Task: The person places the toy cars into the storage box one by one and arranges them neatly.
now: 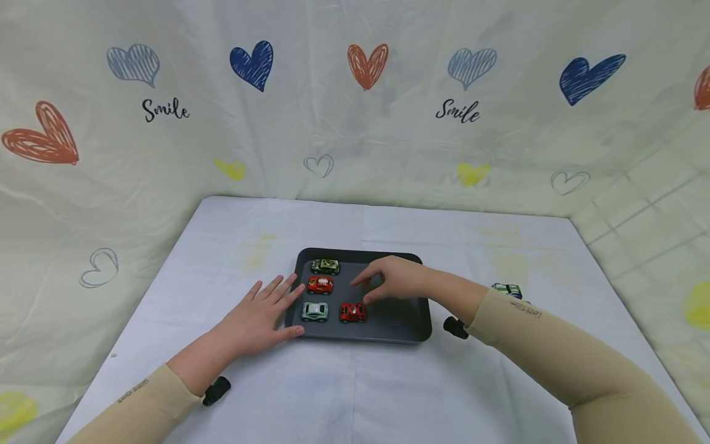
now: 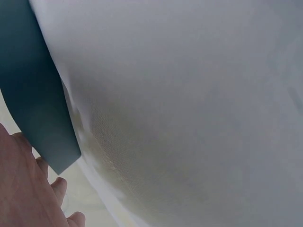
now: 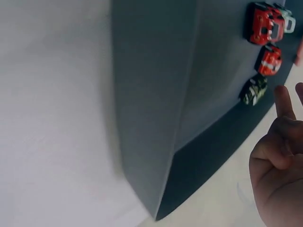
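Observation:
A dark grey rectangular tray (image 1: 388, 327) lies on the table with toy cars in its left half. A camouflage car (image 1: 325, 266), an orange-red car (image 1: 320, 285) and a pale green car (image 1: 314, 312) form a column. To the right of the pale green one sits a red car (image 1: 352, 312). My left hand (image 1: 257, 320) spreads its fingers over the tray's left edge and holds no car. Over the tray hovers my right hand (image 1: 396, 277), fingers bent loosely with nothing between them; its thumb is close to the red car. The right wrist view shows its fingers (image 3: 284, 101) apart from the cars.
A white and green toy car (image 1: 507, 290) is on the table right of the tray, partly hidden by my right sleeve. Black wrist-worn devices (image 1: 456, 327) show under both forearms. A white cloth (image 1: 333, 394) covers the table; behind hangs a heart-printed curtain (image 1: 388, 135).

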A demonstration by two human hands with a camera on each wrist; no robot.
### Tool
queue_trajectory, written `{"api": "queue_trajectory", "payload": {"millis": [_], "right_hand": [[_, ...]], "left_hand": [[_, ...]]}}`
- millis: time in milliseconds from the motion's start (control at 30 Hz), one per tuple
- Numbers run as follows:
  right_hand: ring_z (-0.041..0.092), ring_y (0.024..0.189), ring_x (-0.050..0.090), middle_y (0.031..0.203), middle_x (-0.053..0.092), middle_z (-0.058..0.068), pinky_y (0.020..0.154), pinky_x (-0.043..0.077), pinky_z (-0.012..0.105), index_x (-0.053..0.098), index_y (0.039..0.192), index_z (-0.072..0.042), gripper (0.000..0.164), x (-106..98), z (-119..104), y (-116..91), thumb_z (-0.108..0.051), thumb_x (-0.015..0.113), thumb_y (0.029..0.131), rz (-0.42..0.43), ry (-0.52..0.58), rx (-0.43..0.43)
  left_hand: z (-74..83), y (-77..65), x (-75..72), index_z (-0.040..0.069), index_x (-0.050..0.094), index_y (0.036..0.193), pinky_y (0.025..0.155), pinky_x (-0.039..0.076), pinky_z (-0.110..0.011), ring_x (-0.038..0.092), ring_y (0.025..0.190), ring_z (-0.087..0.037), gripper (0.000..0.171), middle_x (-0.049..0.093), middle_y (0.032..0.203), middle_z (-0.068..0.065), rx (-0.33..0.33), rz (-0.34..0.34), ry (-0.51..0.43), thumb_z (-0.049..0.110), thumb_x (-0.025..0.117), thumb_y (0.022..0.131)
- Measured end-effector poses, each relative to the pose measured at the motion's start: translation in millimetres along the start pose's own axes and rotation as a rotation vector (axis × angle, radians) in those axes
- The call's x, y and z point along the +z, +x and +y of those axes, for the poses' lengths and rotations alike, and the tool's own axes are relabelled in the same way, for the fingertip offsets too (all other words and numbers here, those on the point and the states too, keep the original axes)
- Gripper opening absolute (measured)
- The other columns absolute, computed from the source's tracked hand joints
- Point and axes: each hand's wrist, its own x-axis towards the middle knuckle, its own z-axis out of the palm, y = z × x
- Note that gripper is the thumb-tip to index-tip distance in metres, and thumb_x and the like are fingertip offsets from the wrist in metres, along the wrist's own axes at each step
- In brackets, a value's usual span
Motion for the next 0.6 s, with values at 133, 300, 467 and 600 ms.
{"api": "queue_trajectory", "payload": {"millis": [133,300,467,600], "right_hand": [[0.015,0.072,0.056,0.116,0.067,0.001,0.067,0.051,0.031,0.07,0.128,-0.022,0.043,-6,8,-12,-0.032,0.078,0.087,0.044,0.023,0.031],[0.015,0.071,0.056,0.118,0.067,0.001,0.069,0.051,0.032,0.07,0.127,-0.02,0.043,-14,20,-32,-0.031,0.079,0.086,0.095,0.048,0.07],[0.016,0.071,0.054,0.119,0.067,-0.001,0.066,0.05,0.032,0.07,0.127,-0.022,0.043,-22,37,-57,-0.033,0.079,0.086,0.146,0.056,0.137],[0.019,0.073,0.052,0.12,0.067,0.004,0.062,0.048,0.033,0.069,0.129,-0.019,0.045,-24,56,-80,-0.033,0.077,0.087,0.147,0.066,0.19]], "left_hand": [[0.6,0.1,0.7,0.025,0.022,0.16,0.12,0.01,-0.059,0.01,0.152,-0.03,0.085,0.009,0.166,0.001,-0.001,0.001,-0.003,0.07,0.049,0.092],[0.6,1.0,2.2,0.024,0.021,0.16,0.119,0.01,-0.059,0.01,0.152,-0.03,0.085,0.009,0.167,0.0,0.002,0.003,0.0,0.07,0.048,0.093],[-0.1,0.9,2.2,0.024,0.021,0.16,0.119,0.01,-0.059,0.011,0.152,-0.03,0.085,0.009,0.166,0.0,0.005,0.005,0.0,0.069,0.049,0.093],[-0.1,0.6,1.0,0.023,0.022,0.16,0.119,0.01,-0.06,0.011,0.152,-0.031,0.086,0.01,0.166,-0.001,0.008,0.001,0.001,0.069,0.049,0.093]]}}
